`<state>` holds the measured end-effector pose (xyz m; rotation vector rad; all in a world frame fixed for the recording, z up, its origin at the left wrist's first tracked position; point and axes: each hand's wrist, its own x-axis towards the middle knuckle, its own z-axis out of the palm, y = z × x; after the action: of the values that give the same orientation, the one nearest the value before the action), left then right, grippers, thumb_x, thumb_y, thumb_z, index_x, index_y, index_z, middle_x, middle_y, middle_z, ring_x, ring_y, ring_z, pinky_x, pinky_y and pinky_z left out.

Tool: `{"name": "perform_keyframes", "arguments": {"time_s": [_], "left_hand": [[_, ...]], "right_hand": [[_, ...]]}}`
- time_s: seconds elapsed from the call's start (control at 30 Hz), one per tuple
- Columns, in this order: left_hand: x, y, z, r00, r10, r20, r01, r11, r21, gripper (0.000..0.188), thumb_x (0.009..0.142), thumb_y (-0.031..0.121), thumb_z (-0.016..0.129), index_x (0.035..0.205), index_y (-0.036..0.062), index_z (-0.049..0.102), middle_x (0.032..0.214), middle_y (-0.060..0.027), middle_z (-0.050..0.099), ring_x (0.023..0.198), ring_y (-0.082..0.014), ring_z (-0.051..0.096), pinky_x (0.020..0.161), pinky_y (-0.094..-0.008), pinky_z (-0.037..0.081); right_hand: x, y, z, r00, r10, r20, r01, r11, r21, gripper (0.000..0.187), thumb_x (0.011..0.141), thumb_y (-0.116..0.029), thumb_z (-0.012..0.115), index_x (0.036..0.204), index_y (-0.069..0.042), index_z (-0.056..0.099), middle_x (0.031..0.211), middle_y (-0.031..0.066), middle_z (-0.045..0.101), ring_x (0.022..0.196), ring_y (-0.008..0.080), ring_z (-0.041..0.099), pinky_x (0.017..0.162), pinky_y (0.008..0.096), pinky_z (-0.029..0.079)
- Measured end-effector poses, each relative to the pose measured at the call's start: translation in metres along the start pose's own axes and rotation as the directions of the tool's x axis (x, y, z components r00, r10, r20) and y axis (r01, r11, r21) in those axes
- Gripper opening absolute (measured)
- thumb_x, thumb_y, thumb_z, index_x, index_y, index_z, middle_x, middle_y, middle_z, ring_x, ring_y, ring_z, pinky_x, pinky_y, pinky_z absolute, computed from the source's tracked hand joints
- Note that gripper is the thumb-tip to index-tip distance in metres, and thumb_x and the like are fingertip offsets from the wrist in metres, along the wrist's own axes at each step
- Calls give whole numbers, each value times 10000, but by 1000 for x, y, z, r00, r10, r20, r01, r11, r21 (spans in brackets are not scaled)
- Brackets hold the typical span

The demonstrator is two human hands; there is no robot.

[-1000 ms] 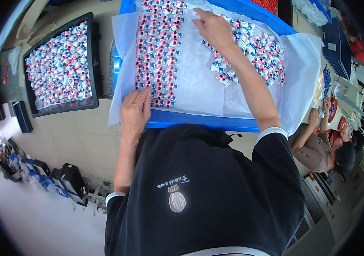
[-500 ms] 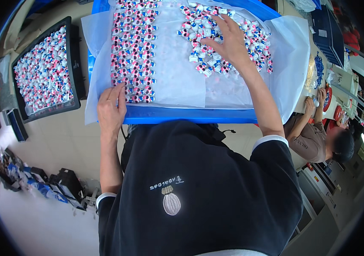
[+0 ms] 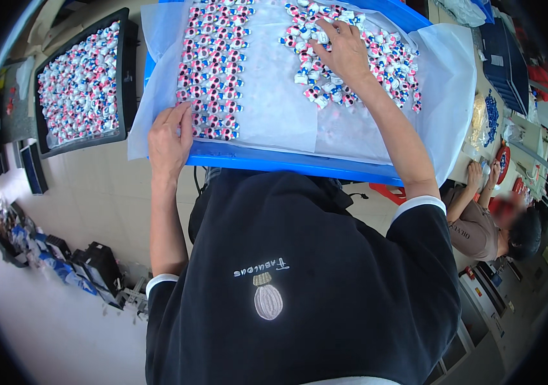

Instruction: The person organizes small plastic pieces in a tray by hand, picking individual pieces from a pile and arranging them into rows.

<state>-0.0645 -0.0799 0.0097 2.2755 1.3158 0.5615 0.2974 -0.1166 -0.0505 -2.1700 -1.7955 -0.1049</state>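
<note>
2 hands [image 3: 170,142] [image 3: 343,48] on blue tray [image 3: 274,163] edge

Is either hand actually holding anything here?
Cannot tell: left hand rests flat on the paper sheet; right hand lies atop loose small figures.

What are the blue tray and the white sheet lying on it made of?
The tray looks like smooth moulded plastic: even bright blue, slight sheen on its rim. The sheet seems a thin, translucent paper or film, since it drapes limply over the edges; which of the two is unclear.
</note>
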Motion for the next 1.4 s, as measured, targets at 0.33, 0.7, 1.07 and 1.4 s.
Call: {"name": "perform_keyframes", "arguments": {"time_s": [0.33,0.7,1.07,1.4], "left_hand": [[0,-3,-1,998,50,48,-47,997,-54,157,860,110,634,967,11,694,879,-152,673,793,-311,637,727,-390,506],[2,-3,-3,992,115,57,-111,991,-74,151,843,97,646,955,9,697,867,-144,676,791,-309,637,722,-386,506],[-5,22,-15,996,61,71,-57,997,-53,174,855,113,653,997,26,701,913,-143,683,833,-304,643,747,-378,508],[-20,52,0,986,-27,165,43,995,-95,199,855,128,654,1028,39,697,948,-146,682,854,-315,643,770,-380,505]], "right_hand": [[-20,-1,-36,968,-114,223,60,970,236,351,822,-260,660,1150,-140,619,1047,137,631,939,323,621,834,412,508],[-75,-57,-68,837,-257,484,95,938,334,372,757,-71,673,1122,-116,617,1039,89,598,921,282,627,790,362,527],[-80,-103,-43,767,-233,597,-51,906,420,389,810,-125,665,1187,-107,571,1056,111,588,925,304,612,775,397,520],[-76,-86,-37,671,-372,641,-131,792,596,509,800,0,614,1291,-46,488,1205,168,532,1091,352,540,924,411,456]]}}
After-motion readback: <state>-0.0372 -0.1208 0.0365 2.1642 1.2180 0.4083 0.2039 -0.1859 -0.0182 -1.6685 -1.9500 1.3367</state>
